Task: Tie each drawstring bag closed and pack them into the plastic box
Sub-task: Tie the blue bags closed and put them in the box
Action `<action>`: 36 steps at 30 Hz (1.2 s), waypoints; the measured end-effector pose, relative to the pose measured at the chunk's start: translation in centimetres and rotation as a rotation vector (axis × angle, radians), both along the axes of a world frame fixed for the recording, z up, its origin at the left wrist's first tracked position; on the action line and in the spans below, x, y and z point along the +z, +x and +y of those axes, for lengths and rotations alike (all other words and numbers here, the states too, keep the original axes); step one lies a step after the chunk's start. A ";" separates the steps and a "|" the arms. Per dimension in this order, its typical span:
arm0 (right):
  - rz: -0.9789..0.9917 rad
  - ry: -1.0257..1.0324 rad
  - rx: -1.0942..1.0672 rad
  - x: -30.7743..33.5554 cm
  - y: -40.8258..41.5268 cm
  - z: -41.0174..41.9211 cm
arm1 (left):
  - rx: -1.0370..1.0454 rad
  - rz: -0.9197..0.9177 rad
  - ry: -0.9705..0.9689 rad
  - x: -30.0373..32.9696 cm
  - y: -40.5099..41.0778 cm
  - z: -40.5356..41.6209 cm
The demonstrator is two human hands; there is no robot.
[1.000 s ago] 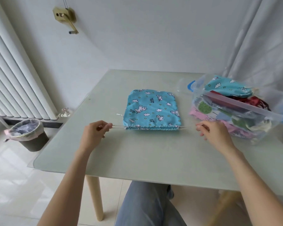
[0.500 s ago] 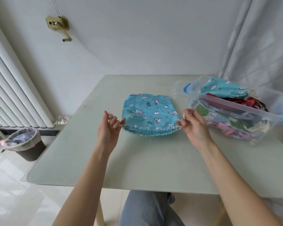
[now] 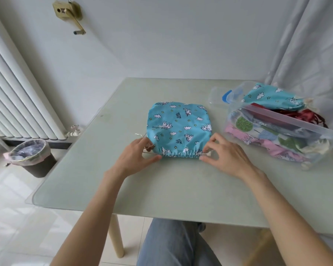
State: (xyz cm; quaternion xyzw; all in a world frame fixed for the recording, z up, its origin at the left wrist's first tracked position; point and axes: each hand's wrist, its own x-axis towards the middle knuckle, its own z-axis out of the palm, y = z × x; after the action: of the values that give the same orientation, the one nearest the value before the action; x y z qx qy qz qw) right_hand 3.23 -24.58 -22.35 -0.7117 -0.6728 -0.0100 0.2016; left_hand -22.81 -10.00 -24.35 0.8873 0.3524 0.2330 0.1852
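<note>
Nearest the camera, a leg in blue denim shows below the near edge of the pale green glass-topped table, which stands on light wooden legs. Over the table, 2 bare forearms reach forward. The left hand rests at the left end of the gathered mouth of the turquoise drawstring bag printed with white unicorns and clouds, its fingers curled and pinching the thin white drawstring cord just beside the fabric. The right hand sits at the right end of the same ruffled edge, thumb and forefinger pinching the cord's other end there, the remaining fingers loosely bent. The bag lies flat near the middle of the table, its puckered mouth towards the person and its rounded bottom away. To the right, well apart from the bag, stands the clear plastic box with blue clips, holding several folded bags: pink and tree-printed ones low down, a dark red one, and another turquoise unicorn bag on top. On the floor to the left stands a dark wastebasket with a pink liner, beside a white ribbed radiator. On the far wall hangs a brass crank fitting, and a grey curtain falls at the far right.
</note>
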 end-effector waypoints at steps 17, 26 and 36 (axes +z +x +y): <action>0.158 0.136 -0.185 -0.4 2.7 -0.6 | 0.216 -0.138 0.008 0.4 -2.3 0.7; 0.342 0.182 -0.257 -1.5 2.2 -0.8 | 0.433 -0.084 -0.133 -0.3 -2.1 0.9; 0.457 0.150 -0.145 2.7 2.0 -0.7 | 0.167 -0.315 -0.129 1.4 -4.4 0.7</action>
State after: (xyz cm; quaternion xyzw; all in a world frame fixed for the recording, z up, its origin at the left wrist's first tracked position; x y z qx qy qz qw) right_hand 5.19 -25.27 -19.62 -0.7251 -0.5542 0.0870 0.3995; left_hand -27.19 -9.29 -22.97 0.7938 0.4055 0.3606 0.2747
